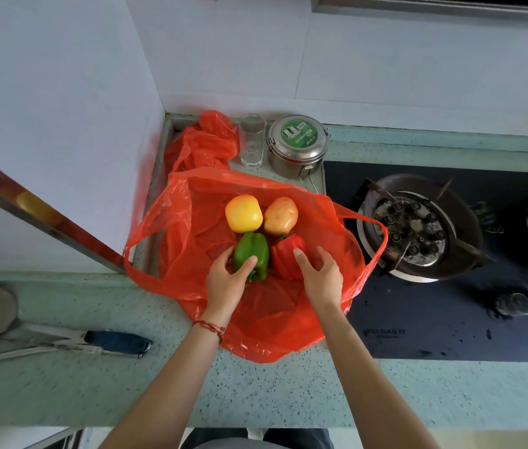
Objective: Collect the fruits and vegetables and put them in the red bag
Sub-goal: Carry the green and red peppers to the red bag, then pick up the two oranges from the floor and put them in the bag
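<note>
left hand [225, 280] grips green pepper [252, 254] | right hand [321, 273] fingers spread, touching red pepper [287, 256] | red bag [191, 222] thin, slippery; likely lift by handles

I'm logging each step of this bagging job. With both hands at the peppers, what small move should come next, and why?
Probably let go of the green bell pepper and draw both hands out. It already lies in the red plastic bag beside the red bell pepper, the left hand gripping it, the right hand open alongside.
</note>
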`<state>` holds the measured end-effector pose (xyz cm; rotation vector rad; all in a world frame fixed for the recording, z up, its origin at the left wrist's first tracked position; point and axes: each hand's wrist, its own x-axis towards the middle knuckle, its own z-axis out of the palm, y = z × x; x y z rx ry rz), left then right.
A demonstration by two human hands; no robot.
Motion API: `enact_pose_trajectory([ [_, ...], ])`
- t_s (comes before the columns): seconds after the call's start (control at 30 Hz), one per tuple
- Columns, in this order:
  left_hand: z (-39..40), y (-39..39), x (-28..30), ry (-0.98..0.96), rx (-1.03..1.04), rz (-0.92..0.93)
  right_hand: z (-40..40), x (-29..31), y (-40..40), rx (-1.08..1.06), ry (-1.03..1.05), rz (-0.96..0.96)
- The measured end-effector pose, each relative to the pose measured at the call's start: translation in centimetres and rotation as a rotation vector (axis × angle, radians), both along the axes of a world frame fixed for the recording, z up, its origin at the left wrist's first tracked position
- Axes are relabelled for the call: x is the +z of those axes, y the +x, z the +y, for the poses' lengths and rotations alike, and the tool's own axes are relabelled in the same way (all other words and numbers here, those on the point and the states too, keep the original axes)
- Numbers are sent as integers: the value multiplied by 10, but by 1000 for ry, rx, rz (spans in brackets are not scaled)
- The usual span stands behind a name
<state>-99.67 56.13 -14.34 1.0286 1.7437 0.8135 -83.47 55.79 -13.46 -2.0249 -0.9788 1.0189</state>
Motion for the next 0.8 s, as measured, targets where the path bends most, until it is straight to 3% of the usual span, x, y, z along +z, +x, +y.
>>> enact_pose_trajectory([
  [0.17,-15,-3,12,138,-69,124,-21,13,-1,95,127,-168],
  [0.4,-34,-4,20,382,-429,321,-70,12,10,161,197,-515],
  [0.57,-47,12,9,497,-729,513,-123,1,35,31,95,-620],
  [0.8,-75,66,10,582,-1106,578,-205,-5,59,-211,-19,-665],
])
